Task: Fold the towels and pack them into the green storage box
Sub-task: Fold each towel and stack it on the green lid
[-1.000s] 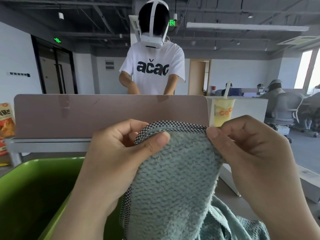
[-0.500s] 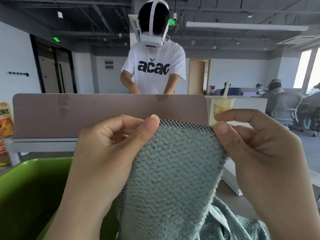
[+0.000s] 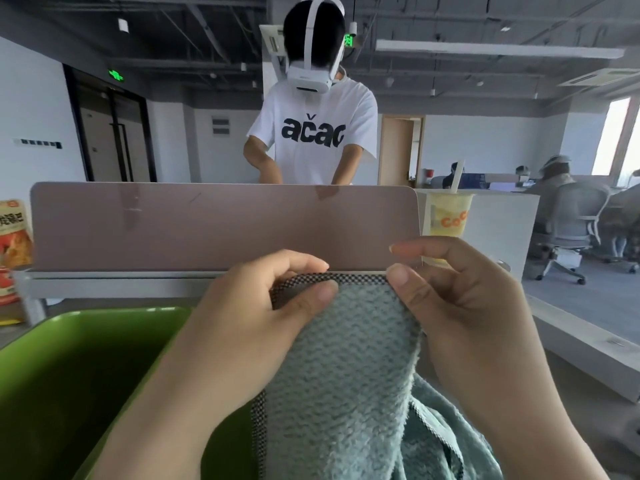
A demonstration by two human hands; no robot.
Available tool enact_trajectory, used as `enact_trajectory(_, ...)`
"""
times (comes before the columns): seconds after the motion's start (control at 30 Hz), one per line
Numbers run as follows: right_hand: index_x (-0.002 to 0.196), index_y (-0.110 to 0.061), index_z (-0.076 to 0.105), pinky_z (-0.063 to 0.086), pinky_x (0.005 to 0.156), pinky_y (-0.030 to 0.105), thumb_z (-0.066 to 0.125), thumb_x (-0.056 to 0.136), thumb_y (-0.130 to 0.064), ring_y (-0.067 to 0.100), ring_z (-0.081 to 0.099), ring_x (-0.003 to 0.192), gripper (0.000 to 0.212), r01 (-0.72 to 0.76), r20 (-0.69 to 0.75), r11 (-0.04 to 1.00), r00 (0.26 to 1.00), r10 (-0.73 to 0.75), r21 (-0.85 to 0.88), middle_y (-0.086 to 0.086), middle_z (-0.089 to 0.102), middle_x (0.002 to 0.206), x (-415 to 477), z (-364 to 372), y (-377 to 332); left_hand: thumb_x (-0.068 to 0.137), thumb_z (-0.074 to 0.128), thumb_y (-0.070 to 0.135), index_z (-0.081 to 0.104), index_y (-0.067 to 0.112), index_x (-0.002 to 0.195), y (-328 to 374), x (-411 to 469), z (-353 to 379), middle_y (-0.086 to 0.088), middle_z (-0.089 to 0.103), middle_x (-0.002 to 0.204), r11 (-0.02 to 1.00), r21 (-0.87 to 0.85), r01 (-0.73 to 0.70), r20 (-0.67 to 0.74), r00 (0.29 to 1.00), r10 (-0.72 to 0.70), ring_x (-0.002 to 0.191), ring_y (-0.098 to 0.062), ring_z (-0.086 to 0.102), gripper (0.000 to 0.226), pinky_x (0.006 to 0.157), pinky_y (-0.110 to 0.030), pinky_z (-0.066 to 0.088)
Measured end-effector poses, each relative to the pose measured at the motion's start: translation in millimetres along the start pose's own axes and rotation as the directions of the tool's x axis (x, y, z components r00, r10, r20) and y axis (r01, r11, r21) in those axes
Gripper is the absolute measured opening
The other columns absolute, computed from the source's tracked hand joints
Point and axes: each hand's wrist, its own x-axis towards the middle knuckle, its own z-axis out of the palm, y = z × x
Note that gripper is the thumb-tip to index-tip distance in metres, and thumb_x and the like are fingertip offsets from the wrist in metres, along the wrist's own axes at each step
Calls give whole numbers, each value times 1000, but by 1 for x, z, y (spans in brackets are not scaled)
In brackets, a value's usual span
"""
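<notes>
I hold a fluffy grey-green towel (image 3: 341, 382) with a black-and-white checked trim up in front of me. My left hand (image 3: 249, 327) pinches the top edge at its left corner, thumb on the near face. My right hand (image 3: 460, 313) pinches the right corner, its index finger stretched out above the edge. The rest of the towel hangs down and bunches at the lower right. The green storage box (image 3: 79, 327) stands at the lower left, its inside dark and partly hidden by my left arm.
A mauve desk divider (image 3: 194, 223) runs across behind my hands. A person in a white T-shirt (image 3: 311, 133) stands behind it. A yellow drink cup (image 3: 448, 216) stands at its right end, a snack bag (image 3: 12, 233) at far left. Office chairs are at right.
The camera has tilted so my hands and the towel's top edge sit lower in view. My hands have come closer together along the edge, and my right index finger has straightened.
</notes>
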Motion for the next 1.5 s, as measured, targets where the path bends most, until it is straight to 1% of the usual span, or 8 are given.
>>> enact_trajectory(0.17,91,-26,71,50,59,35,59,66,-54,29,66,66,39,-20,125,999,992,25,-44,12,73,72,0,6,8,79,62,48,71,41,78,-1,3,2,40,64,81,999,1,-48,-35,998,48,80,19,58,11,56,-3,37)
enact_trajectory(0.3,77,-8,72,53,64,35,66,85,-35,22,66,61,28,-74,259,993,961,97,-96,5,74,69,3,5,24,81,61,45,67,41,74,-8,3,-3,45,59,84,995,67,-77,-48,996,80,84,23,53,10,61,5,35)
enact_trajectory(0.6,63,5,47,17,45,25,65,84,-39,7,21,49,52,50,313,975,949,22,-219,1,26,54,-3,22,24,78,67,45,73,39,81,-6,5,7,23,67,76,960,198,-197,29,980,195,87,12,54,9,69,-1,37)
enact_trajectory(0.77,70,-5,63,27,49,25,65,85,-34,6,35,50,33,34,396,968,915,70,-250,18,57,61,-3,24,31,80,68,43,73,34,77,-11,7,6,17,67,70,939,306,-154,-66,981,183,71,9,55,11,65,-10,39)
enact_trajectory(0.9,53,-21,59,26,42,13,67,84,-29,1,34,38,33,2,372,976,925,81,-219,-9,50,43,-4,26,33,85,66,35,72,29,79,-9,7,9,17,65,65,952,274,-134,-70,985,159,64,12,56,10,57,-8,40)
enact_trajectory(1.0,68,-20,71,44,50,11,68,84,-23,-2,59,49,17,-66,404,984,906,129,-165,-13,72,62,-3,26,34,86,66,31,70,26,81,-10,9,11,14,69,71,974,201,-108,-110,985,132,59,8,59,9,58,-14,46)
enact_trajectory(1.13,86,-14,75,58,83,41,69,85,-15,17,74,81,7,-135,471,974,857,208,-184,-4,78,81,-3,29,49,87,65,29,69,26,80,-11,11,12,14,67,63,982,130,-136,-230,959,163,56,-2,63,9,58,-25,50)
enact_trajectory(1.5,90,-1,68,54,82,46,61,91,-25,28,70,87,24,-118,469,940,842,265,-319,14,75,93,-10,53,73,88,64,25,68,23,86,-11,13,11,22,65,71,971,15,-237,-346,910,228,68,1,65,6,69,-24,54)
